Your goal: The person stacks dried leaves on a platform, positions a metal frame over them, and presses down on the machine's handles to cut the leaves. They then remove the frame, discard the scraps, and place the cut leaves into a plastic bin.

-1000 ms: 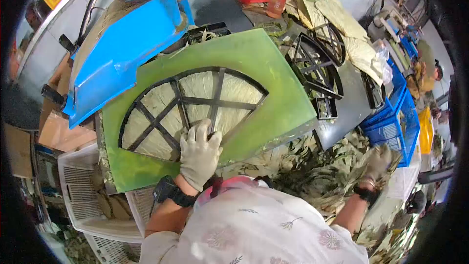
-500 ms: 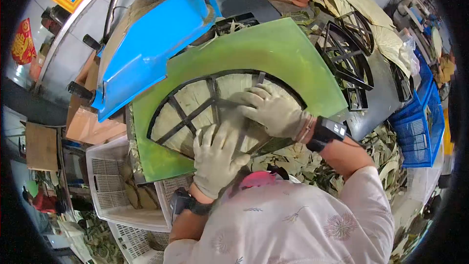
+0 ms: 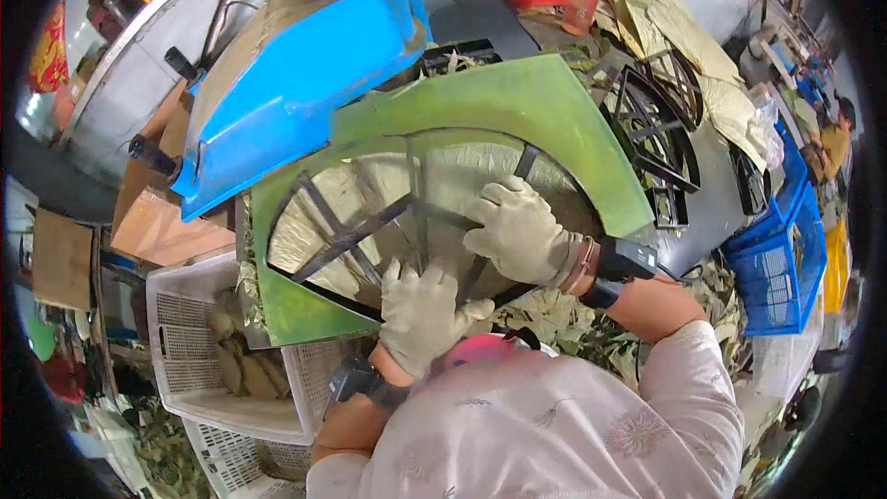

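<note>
A black fan-shaped metal frame [image 3: 370, 222] lies over pale pressed leaf material [image 3: 462, 176] in the cut-out of a green board [image 3: 517, 102]. The frame's near edge looks raised off the board. My gloved left hand [image 3: 423, 310] grips the frame's near rim. On the right side, my gloved right hand [image 3: 519, 229] clasps one of its spokes. Both wrists wear black bands.
A blue machine housing [image 3: 305, 55] stands behind the board. Spare black frames [image 3: 651, 129] lie on the grey table at right, beside yellow-green leaf sheets [image 3: 702, 46]. White crates [image 3: 199, 351] stand left, blue crates [image 3: 781, 249] right. Loose leaves [image 3: 554, 314] pile near me. A person [image 3: 836, 143] works far right.
My right hand came from the leaf pile at right onto the frame. Both hands now grip it, and its near edge has lifted off the board.
</note>
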Demonstrator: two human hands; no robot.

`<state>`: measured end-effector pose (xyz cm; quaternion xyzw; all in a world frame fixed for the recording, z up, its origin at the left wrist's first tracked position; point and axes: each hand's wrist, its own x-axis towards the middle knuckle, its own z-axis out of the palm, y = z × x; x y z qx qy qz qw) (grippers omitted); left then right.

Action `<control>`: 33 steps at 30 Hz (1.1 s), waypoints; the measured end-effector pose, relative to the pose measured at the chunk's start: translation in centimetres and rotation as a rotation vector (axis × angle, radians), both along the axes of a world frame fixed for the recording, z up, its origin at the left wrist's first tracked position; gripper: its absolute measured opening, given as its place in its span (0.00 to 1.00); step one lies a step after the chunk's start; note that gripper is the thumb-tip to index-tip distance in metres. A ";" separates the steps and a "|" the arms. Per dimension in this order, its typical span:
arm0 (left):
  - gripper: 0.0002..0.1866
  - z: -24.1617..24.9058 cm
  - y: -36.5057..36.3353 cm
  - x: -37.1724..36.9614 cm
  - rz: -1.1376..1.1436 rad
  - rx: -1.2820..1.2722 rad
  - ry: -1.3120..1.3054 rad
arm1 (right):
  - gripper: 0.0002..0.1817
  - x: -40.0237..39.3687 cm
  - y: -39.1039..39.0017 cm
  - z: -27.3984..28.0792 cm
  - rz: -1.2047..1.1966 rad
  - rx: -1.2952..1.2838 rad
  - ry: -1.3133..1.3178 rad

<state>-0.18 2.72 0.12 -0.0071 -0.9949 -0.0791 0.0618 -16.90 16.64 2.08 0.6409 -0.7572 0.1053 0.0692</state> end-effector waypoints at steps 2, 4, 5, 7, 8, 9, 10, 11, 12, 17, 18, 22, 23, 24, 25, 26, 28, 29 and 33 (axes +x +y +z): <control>0.37 -0.8 0.4 0.1 -0.007 -0.114 0.149 | 0.11 0.8 0.9 0.8 -0.044 -0.020 0.000; 0.37 -0.4 0.6 -0.2 -0.091 -0.126 0.354 | 0.08 1.0 2.6 1.3 -0.113 -0.155 0.026; 0.37 -0.1 0.8 -0.7 -0.158 -0.115 0.568 | 0.08 0.7 3.9 1.2 -0.172 -0.146 0.038; 0.35 2.9 1.5 0.8 -0.108 -0.020 0.132 | 0.09 -0.2 7.4 0.5 -0.224 -0.194 -0.040; 0.35 0.9 1.2 1.1 -0.140 -0.068 0.362 | 0.10 -0.6 9.5 -0.1 -0.280 -0.237 -0.072; 0.36 -1.3 0.8 1.3 -0.158 -0.103 0.594 | 0.10 -0.9 12.0 -0.6 -0.344 -0.224 -0.050; 0.37 -2.2 0.5 1.1 -0.147 -0.087 0.577 | 0.12 -1.2 14.5 -1.1 -0.448 -0.266 -0.123; 0.37 -3.0 0.4 0.8 -0.125 -0.079 0.557 | 0.14 -1.5 16.8 -1.7 -0.537 -0.316 -0.199; 0.38 -3.7 0.2 0.7 -0.091 -0.095 0.454 | 0.16 -1.8 19.2 -2.3 -0.653 -0.370 -0.204; 0.36 -6.1 1.0 -0.8 -0.072 -0.070 0.400 | 0.12 -4.7 31.1 -5.5 -1.090 -0.512 -0.201; 0.40 -6.5 0.8 -0.7 -0.073 -0.120 0.379 | 0.11 -5.2 33.5 -6.7 -1.166 -0.532 -0.130; 0.43 -6.9 1.0 -1.4 -0.073 -0.160 0.397 | 0.13 -7.6 40.8 -9.4 -1.592 -0.555 -0.319; 0.43 -6.8 1.1 -1.6 -0.070 -0.152 0.403 | 0.16 -9.0 43.8 -12.3 -1.679 -0.550 -0.350; 0.42 -6.8 1.3 -1.8 -0.068 -0.155 0.412 | 0.17 -9.9 45.1 -13.0 -1.758 -0.518 -0.353; 0.42 -6.7 1.4 -1.9 -0.055 -0.155 0.415 | 0.18 -10.8 46.2 -13.7 -1.832 -0.485 -0.356; 0.41 -6.7 1.4 -2.0 -0.059 -0.161 0.410 | 0.19 -11.7 47.1 -14.6 -1.877 -0.469 -0.347; 0.41 -6.2 1.7 -1.8 -0.031 -0.174 0.398 | 0.18 -13.1 46.6 -13.7 -1.955 -0.289 -0.332; 0.41 -6.0 1.7 -1.7 -0.036 -0.169 0.365 | 0.18 -14.1 46.6 -14.3 -1.973 -0.156 -0.270; 0.33 -5.7 1.6 -1.4 -0.072 -0.125 0.309 | 0.16 -16.3 44.2 -12.9 -1.962 -0.113 -0.344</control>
